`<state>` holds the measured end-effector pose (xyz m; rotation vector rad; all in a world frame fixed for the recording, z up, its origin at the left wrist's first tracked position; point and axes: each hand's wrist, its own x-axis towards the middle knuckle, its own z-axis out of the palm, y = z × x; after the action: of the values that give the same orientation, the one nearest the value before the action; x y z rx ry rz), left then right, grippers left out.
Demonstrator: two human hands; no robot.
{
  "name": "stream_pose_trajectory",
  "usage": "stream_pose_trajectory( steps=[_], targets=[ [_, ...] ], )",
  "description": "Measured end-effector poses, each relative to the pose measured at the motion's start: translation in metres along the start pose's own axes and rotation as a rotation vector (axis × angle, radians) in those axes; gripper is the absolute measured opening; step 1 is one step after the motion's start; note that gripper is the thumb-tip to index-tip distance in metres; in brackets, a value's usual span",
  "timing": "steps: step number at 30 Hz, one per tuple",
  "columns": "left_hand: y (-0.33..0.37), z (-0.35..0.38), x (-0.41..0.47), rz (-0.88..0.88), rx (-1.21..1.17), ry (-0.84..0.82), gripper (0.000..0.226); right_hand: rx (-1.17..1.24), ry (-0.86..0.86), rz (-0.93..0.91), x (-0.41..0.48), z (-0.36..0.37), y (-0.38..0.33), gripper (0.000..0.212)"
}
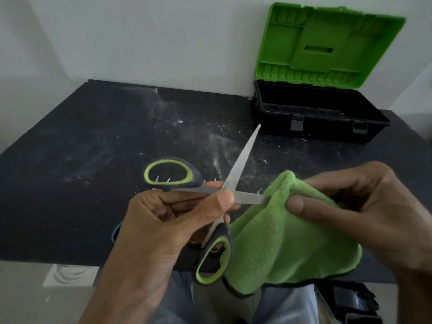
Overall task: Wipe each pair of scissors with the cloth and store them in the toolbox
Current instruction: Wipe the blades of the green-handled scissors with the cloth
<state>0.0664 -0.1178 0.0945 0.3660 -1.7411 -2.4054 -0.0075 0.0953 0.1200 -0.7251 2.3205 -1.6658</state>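
My left hand (163, 228) grips a pair of scissors (240, 160) near the pivot, its blades spread wide. The handles are dark grey with lime-green lining; one loop is up left, the other hangs low. One blade points up toward the toolbox (320, 118); the other runs right into a green cloth (287, 237). My right hand (364, 206) pinches the cloth round that blade, so its tip is hidden. The toolbox stands open at the back right, with a black base and a raised green lid. A blue-handled thing (115, 233) peeks out from behind my left hand.
The black tabletop (93, 148) is dusty, with pale smears and specks. White walls rise behind it. Below the table's near edge I see my grey trousers (287, 305), a pale floor with a white block (72, 274) at the left and a dark object (350, 300) at the right.
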Motion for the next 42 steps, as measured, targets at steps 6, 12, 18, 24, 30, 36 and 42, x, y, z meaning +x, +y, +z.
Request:
stream_pose_trajectory(
  steps=[6, 12, 18, 24, 30, 36, 42],
  targets=[
    [0.000, 0.007, -0.002, 0.052, 0.057, -0.016, 0.026, 0.040, -0.139, 0.080, 0.008, 0.014, -0.005, 0.019],
    [-0.003, 0.002, -0.002, 0.068, 0.101, 0.020, 0.028, 0.095, -0.164, 0.110, 0.014, 0.015, 0.002, 0.019],
    [-0.003, -0.011, 0.001, 0.058, 0.008, 0.044, 0.038, 0.078, -0.079, 0.128, 0.011, 0.000, 0.003, 0.016],
    [-0.004, 0.004, 0.000, 0.030, 0.032, -0.042, 0.036, 0.032, -0.101, 0.079, 0.012, 0.014, -0.001, 0.016],
    [-0.003, -0.010, 0.002, 0.022, -0.027, 0.018, 0.034, 0.012, -0.090, 0.081, 0.014, 0.011, 0.003, 0.015],
    [-0.007, -0.010, 0.004, 0.006, -0.025, 0.018, 0.044, 0.081, -0.086, 0.144, 0.010, 0.004, 0.005, 0.019],
    [-0.006, 0.000, 0.002, 0.131, 0.074, 0.031, 0.023, 0.210, -0.030, 0.149, 0.009, 0.020, 0.007, 0.024]
  ],
)
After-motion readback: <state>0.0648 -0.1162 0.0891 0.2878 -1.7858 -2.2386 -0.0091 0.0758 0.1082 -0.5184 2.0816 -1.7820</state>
